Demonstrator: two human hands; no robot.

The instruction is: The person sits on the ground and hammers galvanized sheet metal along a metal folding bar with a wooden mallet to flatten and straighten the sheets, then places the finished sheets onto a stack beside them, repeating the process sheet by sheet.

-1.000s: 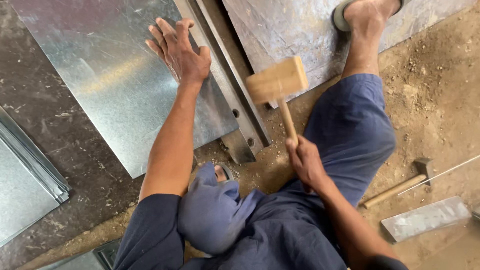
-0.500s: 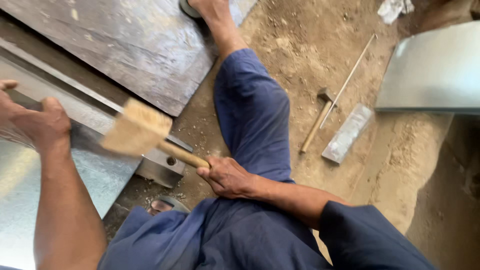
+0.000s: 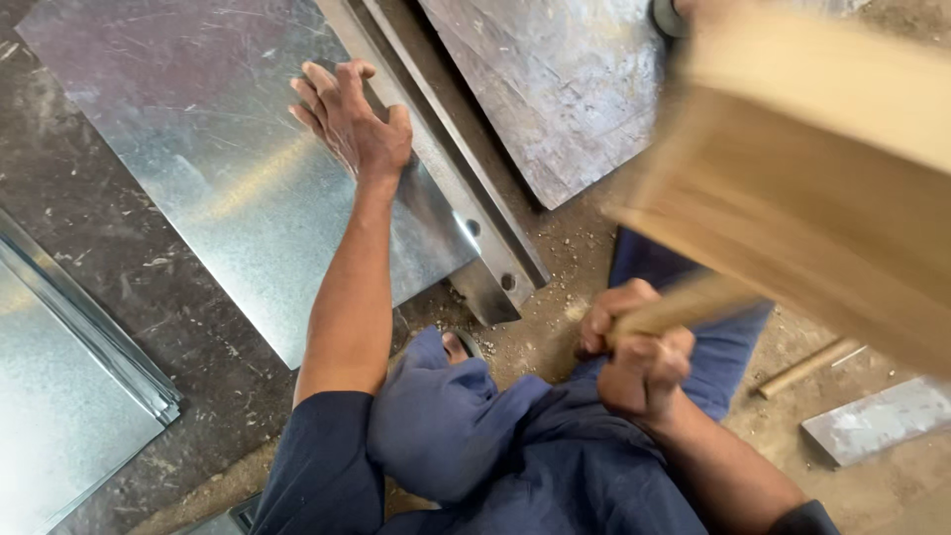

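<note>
Dusty workshop floor [image 3: 119,258], strewn with metal. Left hand [image 3: 349,124] pressing flat, fingers spread, on galvanized sheet [image 3: 218,168] at eleven o'clock: thin, springy, sharp-edged. Right hand [image 3: 634,347] clenching handle of wooden mallet [image 3: 812,188], blurred at two o'clock, probably head-heavy.

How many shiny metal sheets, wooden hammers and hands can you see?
Shiny metal sheets: 3, the sheet under the left hand, the sheet stack at the left edge, the upper sheet
Wooden mallets: 1, the mallet, blurred, close to the camera
Hands: 2, left hand flat on the sheet, right hand gripping the mallet handle
Total: 6
</note>
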